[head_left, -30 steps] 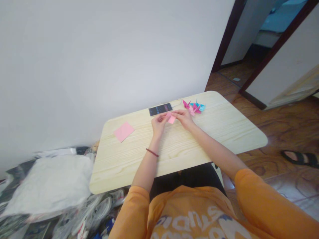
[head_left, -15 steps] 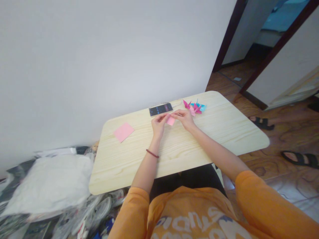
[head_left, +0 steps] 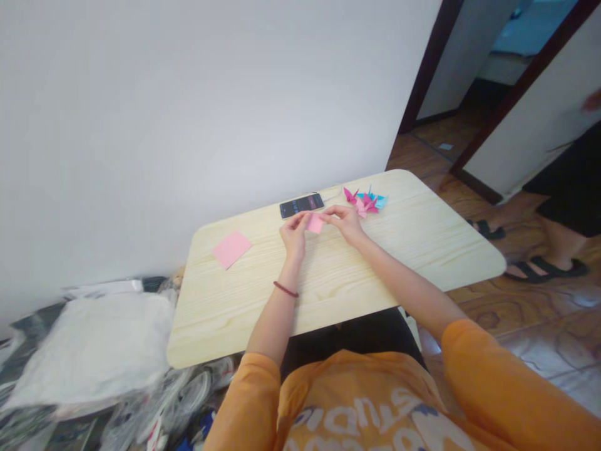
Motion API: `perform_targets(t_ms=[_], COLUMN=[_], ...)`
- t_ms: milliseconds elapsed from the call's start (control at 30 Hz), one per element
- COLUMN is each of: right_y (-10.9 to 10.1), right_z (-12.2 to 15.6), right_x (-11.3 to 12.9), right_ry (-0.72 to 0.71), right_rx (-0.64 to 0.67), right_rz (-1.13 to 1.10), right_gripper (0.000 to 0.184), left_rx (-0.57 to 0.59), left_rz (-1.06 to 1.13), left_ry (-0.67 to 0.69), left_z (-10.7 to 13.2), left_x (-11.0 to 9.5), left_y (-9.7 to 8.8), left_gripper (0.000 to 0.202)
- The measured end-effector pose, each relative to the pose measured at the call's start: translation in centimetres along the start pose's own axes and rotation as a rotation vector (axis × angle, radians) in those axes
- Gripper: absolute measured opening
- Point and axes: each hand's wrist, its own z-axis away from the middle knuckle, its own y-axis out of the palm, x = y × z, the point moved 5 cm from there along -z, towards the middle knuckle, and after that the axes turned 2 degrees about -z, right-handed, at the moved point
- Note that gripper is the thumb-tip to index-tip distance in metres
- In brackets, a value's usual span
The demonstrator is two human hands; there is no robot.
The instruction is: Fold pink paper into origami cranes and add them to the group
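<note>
A small folded piece of pink origami paper (head_left: pixel 315 223) is held just above the table between both hands. My left hand (head_left: pixel 294 233) pinches its left edge, a dark red bracelet on the wrist. On the opposite side, my right hand (head_left: pixel 346 222) grips the paper near its upper right corner with thumb and fingers. Right behind the hands lies a phone (head_left: pixel 302 205) with its screen lit. Several folded paper cranes (head_left: pixel 367 202) in pink, magenta and blue sit beyond my right hand. A flat pink paper square (head_left: pixel 231 249) rests on the table to the left.
The pale wooden table (head_left: pixel 244 313) stands against a white wall (head_left: pixel 211 113). A white cushion-like bag (head_left: pixel 103 344) and plastic-wrapped items lie low on the left. To the right, another person's sandalled foot (head_left: pixel 549 268) is on the wooden floor near a doorway.
The pink paper and both hands have shifted slightly left, and the paper faces me more squarely. At right, the other person has stepped further into view, with legs and dark clothing showing.
</note>
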Motion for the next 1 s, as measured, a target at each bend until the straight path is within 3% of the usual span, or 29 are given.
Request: perform_targets(t_ms=[500, 800, 1000], right_y=[-0.1, -0.6, 0.1], right_z=[-0.2, -0.5, -0.2], right_x=[-0.5, -1.7, -2.1], right_ry=[0.039, 0.154, 0.245], right_rx=[0.086, -0.005, 0.068], right_rz=[0.085, -0.053, -0.086], right_gripper=[0.035, 0.034, 0.035], left_rx=[-0.044, 0.09, 0.059], left_rz=[-0.037, -0.004, -0.059], left_ry=[-0.017, -0.116, 0.011], left_z=[-0.4, -0.1, -0.2], left_x=[0.7, 1.1, 0.1], left_y=[-0.4, 0.4, 0.1], left_gripper=[0.027, 0.045, 0.042])
